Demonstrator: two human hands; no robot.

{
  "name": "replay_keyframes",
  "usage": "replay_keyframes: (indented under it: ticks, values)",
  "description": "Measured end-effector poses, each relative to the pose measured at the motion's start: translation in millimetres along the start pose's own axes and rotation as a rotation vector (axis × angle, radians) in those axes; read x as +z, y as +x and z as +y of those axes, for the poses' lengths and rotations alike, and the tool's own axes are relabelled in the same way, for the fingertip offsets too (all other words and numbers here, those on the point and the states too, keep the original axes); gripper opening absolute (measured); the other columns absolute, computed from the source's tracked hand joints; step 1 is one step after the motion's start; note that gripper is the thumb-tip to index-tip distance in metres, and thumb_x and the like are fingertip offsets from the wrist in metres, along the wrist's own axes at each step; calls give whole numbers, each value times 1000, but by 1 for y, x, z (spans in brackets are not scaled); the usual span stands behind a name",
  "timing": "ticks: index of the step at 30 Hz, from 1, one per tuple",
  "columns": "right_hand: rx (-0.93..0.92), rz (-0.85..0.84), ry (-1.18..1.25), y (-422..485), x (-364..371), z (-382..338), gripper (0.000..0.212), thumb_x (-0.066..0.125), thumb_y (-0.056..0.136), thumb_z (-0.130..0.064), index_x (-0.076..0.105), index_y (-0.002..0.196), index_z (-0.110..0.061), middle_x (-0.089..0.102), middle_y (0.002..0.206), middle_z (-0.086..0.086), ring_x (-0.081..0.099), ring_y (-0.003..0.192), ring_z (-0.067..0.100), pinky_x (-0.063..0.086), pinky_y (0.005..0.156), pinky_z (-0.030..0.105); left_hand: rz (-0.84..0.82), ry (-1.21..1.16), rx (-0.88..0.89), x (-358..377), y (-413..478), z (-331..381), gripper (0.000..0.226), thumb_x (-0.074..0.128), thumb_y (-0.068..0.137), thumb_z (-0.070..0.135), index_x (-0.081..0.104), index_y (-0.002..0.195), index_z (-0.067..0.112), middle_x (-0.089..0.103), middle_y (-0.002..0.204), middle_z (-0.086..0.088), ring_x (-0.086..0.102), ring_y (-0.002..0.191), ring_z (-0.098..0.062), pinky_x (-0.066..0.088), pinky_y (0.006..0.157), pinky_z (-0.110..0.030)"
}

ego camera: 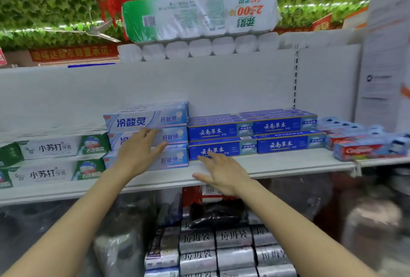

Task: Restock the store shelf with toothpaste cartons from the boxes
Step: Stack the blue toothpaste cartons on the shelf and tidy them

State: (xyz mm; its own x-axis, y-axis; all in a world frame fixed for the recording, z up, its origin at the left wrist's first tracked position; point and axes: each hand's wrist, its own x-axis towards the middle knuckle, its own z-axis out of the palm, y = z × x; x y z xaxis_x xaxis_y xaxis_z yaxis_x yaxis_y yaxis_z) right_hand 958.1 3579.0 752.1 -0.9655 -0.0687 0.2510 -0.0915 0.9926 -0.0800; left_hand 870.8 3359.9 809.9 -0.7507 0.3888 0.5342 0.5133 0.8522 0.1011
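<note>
Shelf (277, 165) board runs under both hands. Pale-blue carton stack (150, 120), three high, sits directly behind left hand (137, 152), whose fingers are spread flat on its front. Dark-blue cartons (244, 131) lie just beyond right hand (224, 172), fingers straight, holding nothing. Cartons probably light, stiff card, glossy; ends crushable. Grip the long sides.

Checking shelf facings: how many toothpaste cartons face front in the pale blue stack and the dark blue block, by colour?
Pale blue cartons: 3
Dark blue cartons: 4
Total: 7
</note>
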Motion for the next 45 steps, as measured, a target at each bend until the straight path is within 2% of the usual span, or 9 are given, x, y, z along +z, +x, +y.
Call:
replay_keyframes:
  ticks: [8,14,22,26,32,36,39,42,45]
  values:
    - [45,118,-28,-31,-16,40,75,33,91,-66,21,151,-23,21,157,10,20,144,26,14,118,42,6,-210,154,9,18,91,57,44,95,49,44,142,16,41,144,-9,42,131,-29,37,104,-43]
    - [284,235,25,-91,-72,137,71,33,93,-63,19,152,-25,15,159,5,13,146,22,7,117,40,-59,-296,242,36,30,192,56,39,96,53,42,143,21,41,143,-4,41,131,-25,39,101,-42]
    - [496,434,-110,-170,-112,273,64,42,93,-58,34,145,-21,32,152,6,29,139,23,19,111,37,-231,-614,267,83,25,350,75,44,92,58,20,152,19,22,157,-5,22,145,-20,22,115,-40]
    - [620,434,138,-204,-116,340,82,50,84,-65,28,148,-18,30,152,9,27,139,29,24,112,43,-335,-773,240,99,18,412,87,59,89,52,12,153,17,18,156,-8,22,145,-22,21,113,-32]
    - [575,298,413,-211,-112,400,112,72,69,-59,12,152,-14,18,158,6,24,142,25,27,114,39,-304,-800,86,117,19,455,100,78,77,39,15,151,15,31,149,-10,26,139,-22,29,105,-27]
    - [512,216,471,-209,-108,417,139,66,43,-82,7,152,-18,21,156,6,36,136,27,35,111,44,-252,-861,7,120,20,467,94,84,71,31,29,145,15,44,141,-5,38,132,-23,34,106,-33]
    - [467,249,518,-205,-104,427,128,72,53,-70,9,152,-19,25,154,7,38,135,27,36,110,42,-227,-900,-50,125,22,475,104,90,58,35,33,143,17,50,137,-5,45,128,-23,39,108,-41]
    - [417,284,554,-202,-101,433,116,76,62,-58,13,151,-17,32,150,6,45,128,24,41,104,35,-213,-907,-86,128,22,479,103,89,63,27,30,146,17,49,137,-2,47,125,-19,39,106,-32]
    - [345,291,600,-203,-103,430,93,76,75,-40,22,147,-14,47,130,-6,50,111,15,41,83,9,-217,-933,-99,126,23,479,101,88,66,20,28,147,18,47,123,8,49,112,-11,40,96,-24]
